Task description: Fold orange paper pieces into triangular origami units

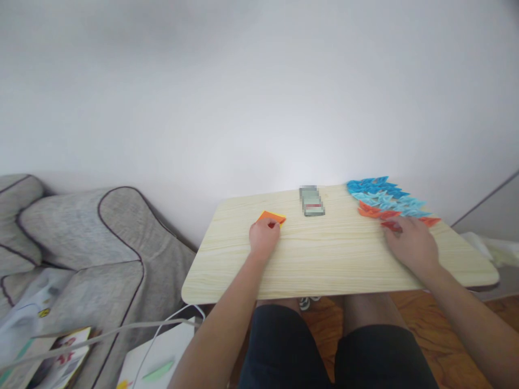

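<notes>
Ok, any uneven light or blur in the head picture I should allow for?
Head view: the wall brightens behind the table and greys toward the top; head view: a flat rectangular item is pixelated past reading; head view: the right hand looks slightly soft.

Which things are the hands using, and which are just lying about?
Seem in use:
orange paper, in the left hand
orange-red folded pieces, at the right hand
blue folded pieces beside them

Seem just lying about:
blurred rectangle on the table
magazine
plastic bag

The left hand [264,237] partly hides orange paper [271,215]; the grey rectangle [312,200] is blurred; the sofa [97,237], cut off.
</notes>
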Tool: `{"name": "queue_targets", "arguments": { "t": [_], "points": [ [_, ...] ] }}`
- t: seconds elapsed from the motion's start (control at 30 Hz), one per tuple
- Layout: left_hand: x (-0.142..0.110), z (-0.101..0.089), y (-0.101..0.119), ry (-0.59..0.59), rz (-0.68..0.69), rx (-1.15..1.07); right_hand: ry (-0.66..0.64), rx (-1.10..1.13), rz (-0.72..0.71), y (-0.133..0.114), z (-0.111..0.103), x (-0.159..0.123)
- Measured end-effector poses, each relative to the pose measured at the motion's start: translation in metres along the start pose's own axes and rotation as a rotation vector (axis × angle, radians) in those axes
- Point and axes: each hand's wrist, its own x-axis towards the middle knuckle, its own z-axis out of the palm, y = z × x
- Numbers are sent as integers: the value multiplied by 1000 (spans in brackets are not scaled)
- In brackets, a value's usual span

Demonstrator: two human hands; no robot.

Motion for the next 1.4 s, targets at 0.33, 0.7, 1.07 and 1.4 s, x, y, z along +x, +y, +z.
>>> {"name": "queue_targets", "arguments": {
  "t": [0.33, 0.7, 1.07, 1.4],
  "points": [
    [4, 3, -5, 30, -33, -131, 23, 79, -92, 0, -3, 7],
    [13, 4, -8, 182, 22, -237, 179, 131, -32, 27, -22, -17],
    [-5, -14, 9, 380, 158, -81, 126, 408, -150, -68, -30, -13],
    [-118, -3, 76, 5, 657, -257, -265, 629, -468, -150, -41, -44]
  ]
}}
